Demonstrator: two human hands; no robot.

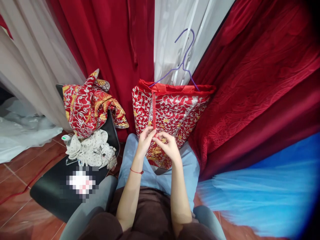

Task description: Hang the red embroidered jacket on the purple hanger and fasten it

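A red brocade skirt with silver and gold patterns hangs in front of me from a purple wire hanger. Down from its plain red waistband runs a narrow red zipper. My left hand is closed in a pinch on the lower part of this zipper. Close beside it, my right hand pinches at the same spot, thumb and forefinger together. The small part between my fingertips is mostly covered. The skirt's lower portion drops between my knees.
On my left, a black chair bears a matching brocade garment, a white dotted cloth and a blurred item. Red curtains hang ahead, more red fabric at right. Blue tulle spreads at lower right, white tulle at far left.
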